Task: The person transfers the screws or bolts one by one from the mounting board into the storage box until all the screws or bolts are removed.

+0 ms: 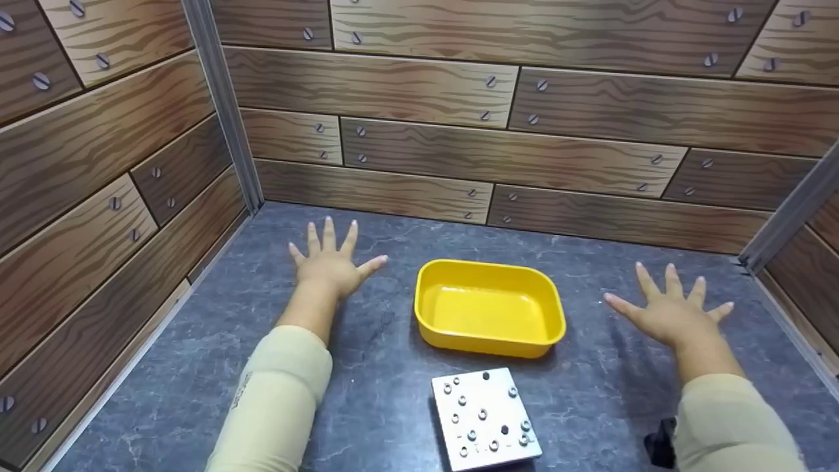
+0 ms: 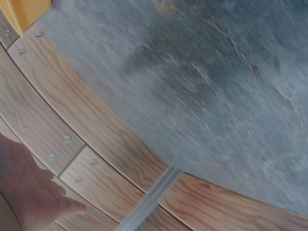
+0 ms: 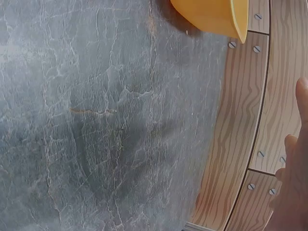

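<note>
My left hand (image 1: 329, 267) is spread wide to the left of a yellow rectangular tub (image 1: 490, 308), fingers straight and nothing held. On the tub's other side my right hand (image 1: 672, 314) is likewise spread, its fingers apart and holding nothing. No contents show inside the tub. Nearer to me lies a square metal block (image 1: 485, 418) with several small screws and dark holes in its top. In the left wrist view the left hand (image 2: 33, 185) shows at the lower left corner; the right wrist view catches the right hand (image 3: 294, 178) at its right edge.
A grey marbled table surface (image 1: 373, 406) lies under everything. Wood-patterned panels (image 1: 419, 144) rise at the back, left and right, joined by grey corner strips (image 1: 226, 98). A small black object (image 1: 661, 443) sits beside the right sleeve.
</note>
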A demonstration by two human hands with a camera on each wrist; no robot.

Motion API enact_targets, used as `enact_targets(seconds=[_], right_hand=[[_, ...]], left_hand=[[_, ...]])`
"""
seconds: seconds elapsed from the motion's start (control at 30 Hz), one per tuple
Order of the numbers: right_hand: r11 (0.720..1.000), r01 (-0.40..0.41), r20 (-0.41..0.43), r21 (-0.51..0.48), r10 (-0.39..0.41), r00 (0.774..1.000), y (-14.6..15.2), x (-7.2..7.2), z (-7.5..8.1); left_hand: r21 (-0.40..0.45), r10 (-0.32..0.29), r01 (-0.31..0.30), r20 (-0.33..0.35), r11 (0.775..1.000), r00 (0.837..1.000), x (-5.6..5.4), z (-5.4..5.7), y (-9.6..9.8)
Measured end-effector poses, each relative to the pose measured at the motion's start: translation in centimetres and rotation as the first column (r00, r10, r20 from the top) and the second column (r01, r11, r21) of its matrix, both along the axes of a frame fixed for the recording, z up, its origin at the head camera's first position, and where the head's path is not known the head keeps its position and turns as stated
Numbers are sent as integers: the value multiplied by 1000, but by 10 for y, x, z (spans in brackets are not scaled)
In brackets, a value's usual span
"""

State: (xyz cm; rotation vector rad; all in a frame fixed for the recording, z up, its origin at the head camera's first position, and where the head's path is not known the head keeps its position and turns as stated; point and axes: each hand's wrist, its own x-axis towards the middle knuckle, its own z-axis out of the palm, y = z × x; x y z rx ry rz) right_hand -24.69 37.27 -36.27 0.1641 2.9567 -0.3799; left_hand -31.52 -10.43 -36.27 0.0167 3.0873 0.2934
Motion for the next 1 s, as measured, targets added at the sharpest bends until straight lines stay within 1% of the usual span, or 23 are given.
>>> enact_targets(seconds=[0.13, 0.23, 0.33, 0.47, 0.57, 0.7, 0.73, 0.8, 0.87, 0.93, 1.0], right_hand=[[1000, -7, 1, 0, 7, 1000, -1, -1, -1], [1000, -11, 4, -1, 11, 1000, -2, -3, -3], [1000, -16, 6, -5, 16, 1000, -4, -3, -4], [1000, -26, 8, 0, 26, 1000, -7, -4, -5], [999, -39, 9, 14, 39, 999, -11, -6, -5], [998, -52, 8, 24, 52, 999, -13, -7, -5], [998, -54, 7, 24, 53, 999, -14, -7, -5], [998, -57, 8, 20, 57, 998, -15, -7, -5], [998, -59, 11, 16, 59, 998, -17, -7, -5], [998, -61, 14, 11, 61, 998, -18, -7, -5], [998, -60, 16, 5, 60, 998, -20, -7, -6]], left_hand=[[78, -26, 22, 43, 997, 999, 1, -4, 14], [161, -39, 28, 67, 987, 997, 2, -10, 26], [233, -39, 23, 68, 972, 997, 3, -18, 38], [266, -42, 22, 72, 964, 996, 5, -28, 53], [280, -33, 7, 89, 960, 995, 7, -36, 62], [331, -22, -17, 112, 944, 993, 9, -47, 73], [353, -18, -26, 119, 935, 993, 9, -50, 76], [410, -9, -47, 134, 911, 991, 10, -54, 79], [470, -1, -59, 126, 881, 992, 11, -57, 82], [534, 6, -70, 120, 843, 993, 11, -60, 84], [575, 4, -64, 104, 816, 995, 11, -62, 86]])
